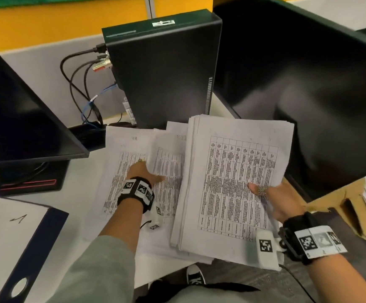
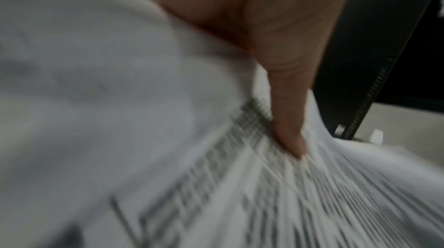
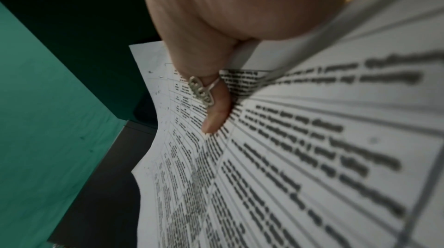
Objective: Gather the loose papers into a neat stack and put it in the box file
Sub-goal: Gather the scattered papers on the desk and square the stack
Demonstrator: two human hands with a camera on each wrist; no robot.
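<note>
Loose printed sheets (image 1: 121, 162) lie fanned out on the white desk in front of a computer tower. My left hand (image 1: 143, 171) reaches onto them. Its fingers are slid under one lifted loose sheet (image 1: 169, 154) and its thumb (image 2: 288, 119) lies on the printed paper (image 2: 240, 195). My right hand (image 1: 274, 200) grips a thick stack of papers (image 1: 232, 182) by its right edge, held slightly raised over the other sheets. Its ringed thumb (image 3: 216, 111) is on top of the stack (image 3: 312, 157) and the fingers are hidden beneath. The dark blue box file (image 1: 35, 248) lies open at the lower left.
A black computer tower (image 1: 164, 73) with cables (image 1: 83, 84) stands behind the papers. One monitor (image 1: 13, 117) is at the left, another (image 1: 298, 84) at the right. A cardboard box (image 1: 352, 211) with more papers sits at the far right. The desk edge runs below the papers.
</note>
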